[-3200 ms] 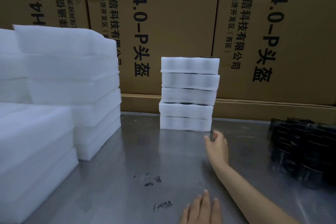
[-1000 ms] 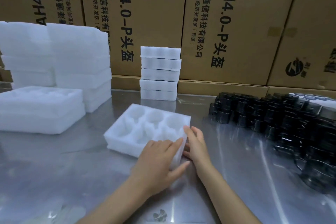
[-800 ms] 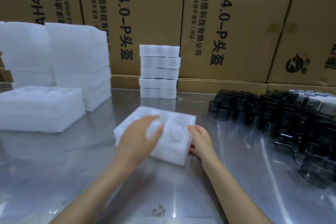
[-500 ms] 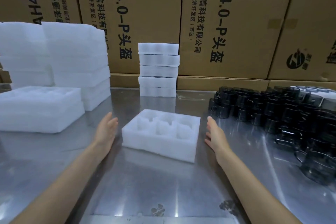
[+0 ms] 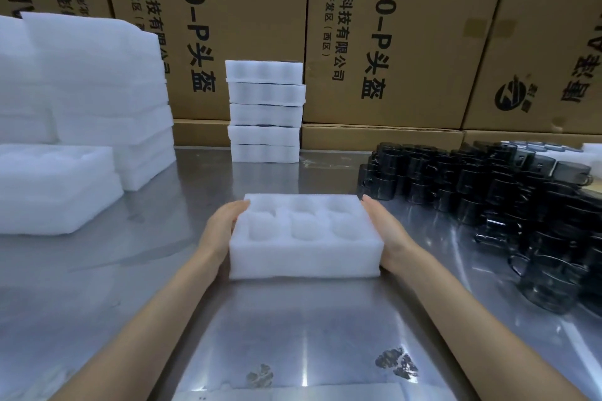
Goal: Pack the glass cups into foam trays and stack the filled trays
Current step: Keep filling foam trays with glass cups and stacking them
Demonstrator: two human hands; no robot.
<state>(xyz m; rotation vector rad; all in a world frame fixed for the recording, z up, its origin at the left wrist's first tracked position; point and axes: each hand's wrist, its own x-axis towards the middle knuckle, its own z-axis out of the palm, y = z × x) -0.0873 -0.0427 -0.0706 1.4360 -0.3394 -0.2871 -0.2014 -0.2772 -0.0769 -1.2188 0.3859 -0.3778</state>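
Note:
A white foam tray (image 5: 304, 257) with several round empty pockets lies on the steel table in front of me. My left hand (image 5: 221, 225) presses flat against its left side and my right hand (image 5: 384, 225) against its right side, fingers straight. A crowd of dark glass cups (image 5: 508, 198) stands on the table to the right. A stack of filled foam trays (image 5: 265, 111) rises at the back centre against the cardboard boxes.
Piles of empty foam trays (image 5: 97, 91) fill the left, with a lower pile (image 5: 55, 189) nearer me. Large cardboard boxes (image 5: 391, 26) wall off the back. The steel table (image 5: 293, 329) shows bare reflective surface in front of the tray.
The empty tray was brought to the table's middle, turned and squared. Both hands, apart from it half a second ago, now press on its two sides.

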